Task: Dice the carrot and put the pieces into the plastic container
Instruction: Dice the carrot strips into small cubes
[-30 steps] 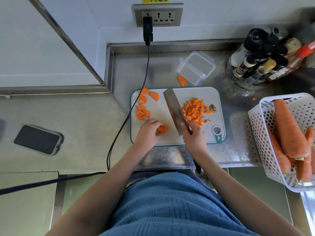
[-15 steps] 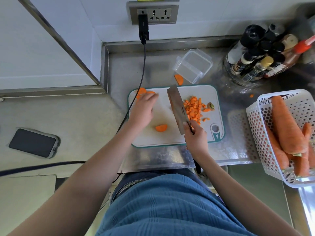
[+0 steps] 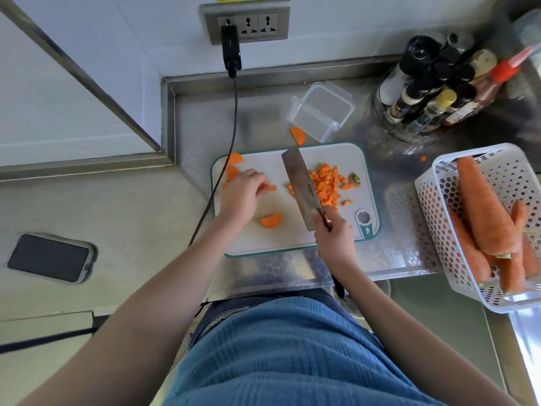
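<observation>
Gripping the handle of the cleaver [image 3: 303, 189] close to the blade, the right hand [image 3: 335, 240] keeps the flat steel angled across the middle of the cutting board [image 3: 292, 238], so the blade stands like a fence between cut and uncut carrot. The left hand [image 3: 241, 194] has its fingers curled on a half-round carrot slice [image 3: 269, 188] near the board's left side, pinching it, probably to bring it to the knife. Another half slice [image 3: 271, 220] lies alone just nearer the body, and a few more slices [image 3: 232, 165] wait at the board's far left corner. On the right side of the blade sits the heap of diced carrot [image 3: 326, 186], with the trimmed stem end [image 3: 355, 178] beside it. The plastic container [image 3: 322, 111] stands open and empty on the counter just past the board's far edge, handy for scraping the dice in; one stray slice [image 3: 298, 135] lies beside it on the counter. At the counter's right edge a white basket [image 3: 433, 206] holds whole carrots [image 3: 486, 206]. By my reckoning the dicing is only partly done and nothing has been put in the container yet.
</observation>
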The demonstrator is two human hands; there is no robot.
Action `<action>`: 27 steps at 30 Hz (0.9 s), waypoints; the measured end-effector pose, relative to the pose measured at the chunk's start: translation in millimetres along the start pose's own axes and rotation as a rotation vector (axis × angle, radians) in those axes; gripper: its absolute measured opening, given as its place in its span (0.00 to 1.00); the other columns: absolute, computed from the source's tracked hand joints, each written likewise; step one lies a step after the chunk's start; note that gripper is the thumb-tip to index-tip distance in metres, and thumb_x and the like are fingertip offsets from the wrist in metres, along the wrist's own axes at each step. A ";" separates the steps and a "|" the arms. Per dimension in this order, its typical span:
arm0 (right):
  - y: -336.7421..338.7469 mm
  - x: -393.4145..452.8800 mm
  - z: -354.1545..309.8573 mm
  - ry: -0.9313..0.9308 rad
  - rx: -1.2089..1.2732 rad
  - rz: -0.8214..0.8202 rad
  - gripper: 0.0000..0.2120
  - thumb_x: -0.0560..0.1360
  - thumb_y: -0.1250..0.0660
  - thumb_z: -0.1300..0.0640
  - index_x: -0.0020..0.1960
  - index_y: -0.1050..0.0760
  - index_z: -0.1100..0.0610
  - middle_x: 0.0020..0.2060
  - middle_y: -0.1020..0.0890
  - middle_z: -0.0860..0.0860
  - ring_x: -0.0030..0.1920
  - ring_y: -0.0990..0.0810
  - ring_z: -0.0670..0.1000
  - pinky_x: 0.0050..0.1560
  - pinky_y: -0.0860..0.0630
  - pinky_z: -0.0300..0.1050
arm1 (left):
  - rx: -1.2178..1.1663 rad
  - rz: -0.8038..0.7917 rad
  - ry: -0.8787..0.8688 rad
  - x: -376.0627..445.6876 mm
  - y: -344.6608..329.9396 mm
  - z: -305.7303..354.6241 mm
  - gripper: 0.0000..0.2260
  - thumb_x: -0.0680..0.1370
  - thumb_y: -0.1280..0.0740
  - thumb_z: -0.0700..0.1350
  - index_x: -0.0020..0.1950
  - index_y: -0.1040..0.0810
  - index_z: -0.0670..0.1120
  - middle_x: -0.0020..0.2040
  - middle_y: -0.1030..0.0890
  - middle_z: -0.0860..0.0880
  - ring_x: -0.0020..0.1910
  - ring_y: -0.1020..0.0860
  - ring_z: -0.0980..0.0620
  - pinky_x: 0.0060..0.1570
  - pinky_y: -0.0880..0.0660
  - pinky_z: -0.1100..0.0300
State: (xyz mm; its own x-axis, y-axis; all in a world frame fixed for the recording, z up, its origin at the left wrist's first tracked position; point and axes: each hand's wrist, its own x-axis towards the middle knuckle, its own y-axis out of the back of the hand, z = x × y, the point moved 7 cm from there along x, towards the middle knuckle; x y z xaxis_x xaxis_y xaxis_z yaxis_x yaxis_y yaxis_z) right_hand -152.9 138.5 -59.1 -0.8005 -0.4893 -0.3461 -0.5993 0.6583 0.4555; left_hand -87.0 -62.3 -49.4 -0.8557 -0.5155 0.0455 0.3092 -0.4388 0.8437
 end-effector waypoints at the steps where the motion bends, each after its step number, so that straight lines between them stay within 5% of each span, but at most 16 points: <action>1: -0.1 0.2 0.0 0.002 -0.001 0.000 0.10 0.80 0.40 0.51 0.40 0.30 0.50 0.26 0.29 0.47 0.26 0.33 0.50 0.29 0.33 0.47 | -0.017 0.023 -0.028 -11.7 0.8 6.9 0.04 0.69 0.26 0.36 0.39 0.21 0.41 0.38 0.21 0.45 0.38 0.23 0.44 0.35 0.28 0.57; 6: 1.0 0.7 1.0 0.016 -0.016 -0.002 0.10 0.80 0.40 0.51 0.40 0.30 0.50 0.26 0.29 0.47 0.27 0.32 0.50 0.30 0.33 0.46 | 0.012 0.091 -0.219 -67.6 -8.5 36.9 0.07 0.67 0.26 0.33 0.36 0.22 0.41 0.37 0.22 0.48 0.39 0.26 0.48 0.34 0.28 0.58; 13: 0.3 -5.1 1.6 0.030 -0.053 -0.028 0.10 0.81 0.41 0.52 0.41 0.30 0.51 0.26 0.29 0.47 0.26 0.33 0.47 0.31 0.36 0.42 | 0.034 0.058 -0.194 -78.2 -19.7 32.3 0.06 0.68 0.27 0.33 0.40 0.21 0.40 0.47 0.18 0.46 0.49 0.22 0.45 0.44 0.22 0.55; 19: -2.5 -8.8 -2.1 0.027 -0.065 -0.064 0.13 0.81 0.41 0.52 0.37 0.33 0.45 0.25 0.31 0.45 0.23 0.35 0.44 0.29 0.37 0.42 | -0.098 0.037 -0.030 -81.3 -21.6 20.4 0.09 0.69 0.25 0.35 0.48 0.18 0.39 0.49 0.17 0.43 0.48 0.19 0.44 0.46 0.20 0.53; 24: -8.4 -8.3 -6.1 0.045 -0.080 -0.100 0.08 0.81 0.41 0.51 0.44 0.28 0.48 0.27 0.28 0.46 0.24 0.32 0.45 0.28 0.35 0.40 | -0.147 0.027 0.139 -77.0 -23.0 13.0 0.15 0.71 0.27 0.41 0.58 0.21 0.41 0.51 0.19 0.43 0.50 0.21 0.44 0.49 0.23 0.54; 27: -8.1 -7.3 -7.6 0.048 -0.082 -0.100 0.07 0.81 0.41 0.51 0.46 0.27 0.49 0.27 0.28 0.46 0.25 0.31 0.46 0.28 0.35 0.41 | -0.175 0.032 0.196 -74.0 -24.5 11.5 0.15 0.72 0.27 0.41 0.57 0.20 0.41 0.51 0.19 0.44 0.51 0.22 0.46 0.51 0.28 0.62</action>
State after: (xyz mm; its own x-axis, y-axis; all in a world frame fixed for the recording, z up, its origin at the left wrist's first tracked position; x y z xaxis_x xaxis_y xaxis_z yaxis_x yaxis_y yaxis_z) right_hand -142.2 132.4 -54.1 -0.7348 -0.5784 -0.3542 -0.6730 0.5571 0.4865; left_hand -36.0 -4.9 -67.3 -0.7530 -0.6563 -0.0477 0.4164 -0.5315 0.7376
